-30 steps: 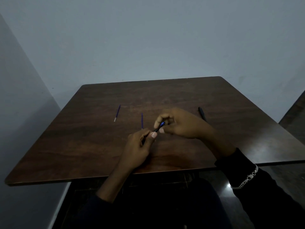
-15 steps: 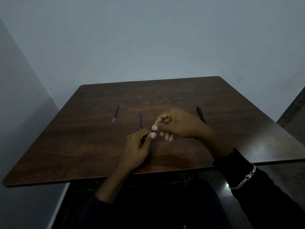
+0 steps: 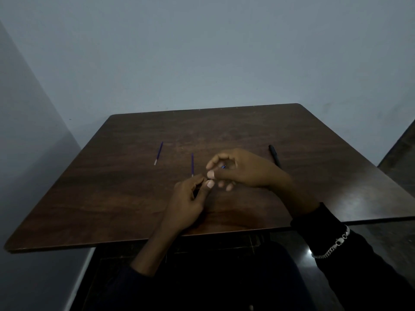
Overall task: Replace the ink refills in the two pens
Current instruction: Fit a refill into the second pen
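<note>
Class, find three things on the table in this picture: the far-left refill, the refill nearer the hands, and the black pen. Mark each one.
Far-left refill (image 3: 159,152), head view, middle of its blue shaft.
Nearer refill (image 3: 192,163), head view, middle of its shaft.
Black pen (image 3: 274,153), head view, upper barrel, beyond the right hand.

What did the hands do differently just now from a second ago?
The right hand slid in along the pen toward the left hand until the thumbs nearly touch; now only a blue tip peeks out. Both hands kept hold. The two refills, the black pen and the table stayed as they were.
</note>
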A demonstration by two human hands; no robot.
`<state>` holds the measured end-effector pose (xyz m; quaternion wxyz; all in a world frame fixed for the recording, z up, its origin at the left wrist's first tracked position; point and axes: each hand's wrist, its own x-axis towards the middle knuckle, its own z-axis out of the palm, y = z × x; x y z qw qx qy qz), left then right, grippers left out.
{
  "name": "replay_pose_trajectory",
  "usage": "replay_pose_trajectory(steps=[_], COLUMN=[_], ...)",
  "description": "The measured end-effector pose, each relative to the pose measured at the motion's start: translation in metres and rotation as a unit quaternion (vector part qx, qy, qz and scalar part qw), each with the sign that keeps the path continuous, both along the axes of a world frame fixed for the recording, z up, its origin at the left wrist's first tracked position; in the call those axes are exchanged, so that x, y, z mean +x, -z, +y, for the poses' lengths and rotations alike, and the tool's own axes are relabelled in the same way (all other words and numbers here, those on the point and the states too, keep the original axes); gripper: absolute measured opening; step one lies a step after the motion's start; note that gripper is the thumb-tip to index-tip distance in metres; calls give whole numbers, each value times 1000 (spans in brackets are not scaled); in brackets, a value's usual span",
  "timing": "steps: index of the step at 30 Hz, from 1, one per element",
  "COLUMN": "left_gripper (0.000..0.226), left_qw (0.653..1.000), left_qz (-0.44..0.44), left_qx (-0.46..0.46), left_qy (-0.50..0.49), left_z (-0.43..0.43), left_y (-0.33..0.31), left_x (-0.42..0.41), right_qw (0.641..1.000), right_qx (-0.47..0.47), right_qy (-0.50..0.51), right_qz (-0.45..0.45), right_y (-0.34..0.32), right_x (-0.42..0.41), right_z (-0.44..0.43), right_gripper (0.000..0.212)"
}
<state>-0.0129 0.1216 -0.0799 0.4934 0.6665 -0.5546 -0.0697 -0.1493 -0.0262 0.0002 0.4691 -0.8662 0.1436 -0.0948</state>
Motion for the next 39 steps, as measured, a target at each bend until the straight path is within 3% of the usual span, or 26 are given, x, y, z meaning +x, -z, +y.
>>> replay_pose_trajectory(steps=[4, 7, 12, 16, 20, 24, 28, 31, 35, 39], left_gripper=[31, 31, 34, 34, 32, 33, 32, 28, 21, 21], left_qw=[1000, 1000, 1000, 1000, 1000, 1000, 1000, 1000, 1000, 1000], left_qz=[-4, -3, -10, -5, -3, -5, 1, 3, 4, 9], left_qx=[7, 5, 7, 6, 6, 11, 3, -1, 6, 7], left_qy=[-5, -8, -4, -2, 1, 0, -2, 4, 10, 2], left_z=[0, 2, 1, 3, 2, 3, 3, 4, 4, 3], left_y=[0, -1, -2, -3, -4, -4, -4, -5, -5, -4], left_x=[1, -1, -2, -2, -2, -2, -3, -3, -3, -3], right_qw=[999, 1000, 1000, 1000, 998, 1000, 994, 979, 954, 942], right_qx=[-43, -11, -18, 4, -5, 3, 91, 156, 218, 252], right_qy=[-6, -15, 17, -6, 56, 26, 39, 110, 181, 179], right_qz=[1, -1, 1, 6, 1, -9, -36, -67, -94, -128], right_y=[-1, -2, 0, -1, 4, 1, 6, 19, 36, 37], right_x=[-2, -2, -3, -4, -2, -4, -1, 3, 7, 7], right_z=[-4, -3, -4, -5, -4, -9, -4, 4, 13, 20], right_gripper=[12, 27, 14, 31, 23, 14, 31, 27, 41, 17])
